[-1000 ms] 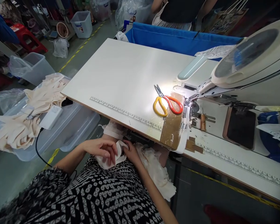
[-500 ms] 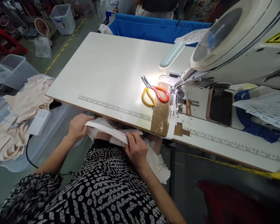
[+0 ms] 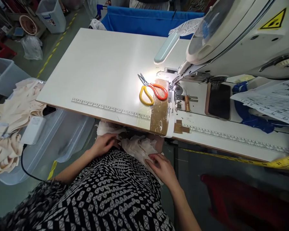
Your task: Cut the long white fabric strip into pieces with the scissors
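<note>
A heap of crumpled thin white cloth pieces (image 3: 141,146) lies over my lap, below the front edge of the sewing table. My left hand (image 3: 103,145) rests at the left side of the heap, fingers loosely stretched to the right and nothing plainly gripped in them. At the heap's right edge, my right hand (image 3: 164,168) touches the cloth with thumb and fingers apart. Another part of the white cloth (image 3: 108,127) shows beyond my left hand, under the table edge. Scissors (image 3: 153,93) with yellow and red handles lie on the table.
A sewing machine (image 3: 231,41) stands at the right, a phone (image 3: 218,101) beside its base. To my left, a clear plastic bin (image 3: 65,136) carries cream cloth pieces (image 3: 19,99) and a white power bank (image 3: 33,130) with a cable. Behind the table hangs a blue fabric bin (image 3: 139,22).
The white band that both hands held stretched is no longer between them. My left hand has moved right and down; my right hand has moved right onto the cloth heap. The view shifted slightly.
</note>
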`<state>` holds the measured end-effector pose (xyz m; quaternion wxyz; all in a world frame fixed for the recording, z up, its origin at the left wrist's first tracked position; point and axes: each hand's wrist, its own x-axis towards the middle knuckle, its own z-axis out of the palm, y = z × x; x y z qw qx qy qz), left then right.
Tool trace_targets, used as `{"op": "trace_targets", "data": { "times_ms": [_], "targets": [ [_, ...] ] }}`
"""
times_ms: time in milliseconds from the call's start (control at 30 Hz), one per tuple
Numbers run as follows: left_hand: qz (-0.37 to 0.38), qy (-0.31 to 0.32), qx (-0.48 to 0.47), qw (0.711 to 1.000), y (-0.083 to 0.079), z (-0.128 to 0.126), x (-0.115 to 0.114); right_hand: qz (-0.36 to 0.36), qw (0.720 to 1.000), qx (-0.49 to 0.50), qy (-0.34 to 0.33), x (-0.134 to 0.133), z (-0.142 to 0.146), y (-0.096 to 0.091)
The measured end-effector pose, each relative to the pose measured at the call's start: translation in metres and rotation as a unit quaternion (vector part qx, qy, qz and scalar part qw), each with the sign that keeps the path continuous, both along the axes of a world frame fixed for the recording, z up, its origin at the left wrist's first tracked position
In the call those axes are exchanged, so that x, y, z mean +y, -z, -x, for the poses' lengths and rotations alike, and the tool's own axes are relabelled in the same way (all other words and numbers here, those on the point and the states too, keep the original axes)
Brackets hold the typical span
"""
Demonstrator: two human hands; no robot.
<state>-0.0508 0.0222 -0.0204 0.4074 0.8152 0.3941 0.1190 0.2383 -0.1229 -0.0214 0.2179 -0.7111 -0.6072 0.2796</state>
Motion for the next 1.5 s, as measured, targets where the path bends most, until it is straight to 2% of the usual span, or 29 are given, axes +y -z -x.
{"op": "trace_targets", "data": {
  "times_ms": [67, 133, 300, 367, 500, 567, 633, 700, 733, 800, 833, 900, 967, 1000, 1033, 1067, 1133, 1200, 1233, 1333, 1500],
  "targets": [
    [0.085, 0.053, -0.012, 0.995, -0.003, -0.030, -0.007, 0.004, 1.000, 0.016, 0.016, 0.000, 0.004, 0.000],
    [0.135, 0.096, -0.012, 0.986, -0.005, -0.057, -0.010, 0.004, 0.998, 0.030, 0.047, 0.001, 0.004, -0.002],
    [0.243, 0.144, -0.037, 0.958, -0.011, -0.101, -0.015, -0.005, 0.993, 0.055, 0.107, 0.001, -0.003, -0.018],
    [0.225, 0.157, -0.050, 0.960, -0.013, -0.109, -0.017, -0.010, 0.991, 0.055, 0.118, 0.002, -0.002, -0.026],
    [0.132, 0.133, -0.082, 0.979, -0.013, -0.117, -0.018, -0.017, 0.992, 0.046, 0.117, 0.004, 0.004, -0.037],
    [0.114, 0.153, -0.085, 0.978, -0.012, -0.119, -0.018, -0.022, 0.992, 0.044, 0.112, 0.004, 0.006, -0.039],
    [0.121, 0.192, -0.065, 0.972, -0.013, -0.123, -0.019, -0.034, 0.991, 0.041, 0.125, 0.003, 0.007, -0.040],
    [0.154, 0.191, -0.033, 0.969, -0.016, -0.127, -0.022, -0.053, 0.985, 0.030, 0.161, 0.001, 0.008, -0.043],
    [0.194, 0.180, -0.025, 0.964, -0.018, -0.129, -0.024, -0.065, 0.980, 0.023, 0.186, 0.000, 0.010, -0.045],
    [0.320, 0.157, -0.049, 0.933, -0.021, -0.133, -0.028, -0.097, 0.966, 0.011, 0.240, 0.000, 0.015, -0.052],
    [0.393, 0.149, -0.081, 0.904, -0.023, -0.136, -0.029, -0.115, 0.960, 0.012, 0.254, 0.001, 0.018, -0.057],
    [0.500, 0.099, -0.170, 0.843, -0.029, -0.138, -0.028, -0.153, 0.960, 0.024, 0.232, 0.004, 0.025, -0.067],
    [0.526, 0.010, -0.253, 0.812, -0.039, -0.137, -0.024, -0.204, 0.962, 0.020, 0.178, 0.009, 0.029, -0.078],
    [0.527, -0.011, -0.269, 0.806, -0.047, -0.135, -0.021, -0.232, 0.960, 0.008, 0.157, 0.012, 0.029, -0.083],
    [0.527, 0.001, -0.260, 0.809, -0.056, -0.132, -0.016, -0.256, 0.956, -0.002, 0.139, 0.015, 0.028, -0.088],
    [0.521, 0.050, -0.230, 0.821, -0.067, -0.128, -0.011, -0.271, 0.955, -0.003, 0.119, 0.019, 0.027, -0.093],
    [0.460, 0.208, -0.141, 0.851, -0.090, -0.117, -0.001, -0.257, 0.965, 0.037, 0.041, 0.027, 0.023, -0.100],
    [0.341, 0.330, -0.085, 0.876, -0.112, -0.105, 0.010, -0.205, 0.969, 0.109, -0.079, 0.034, 0.019, -0.105],
    [0.282, 0.353, -0.078, 0.889, -0.121, -0.098, 0.016, -0.178, 0.966, 0.138, -0.127, 0.037, 0.017, -0.107],
    [0.171, 0.327, -0.075, 0.927, -0.142, -0.074, 0.035, -0.104, 0.964, 0.168, -0.180, 0.041, 0.006, -0.117],
    [0.129, 0.242, 0.040, 0.961, -0.171, -0.019, 0.076, -0.002, 0.979, 0.089, -0.182, 0.037, -0.038, -0.141]
  ]
}}
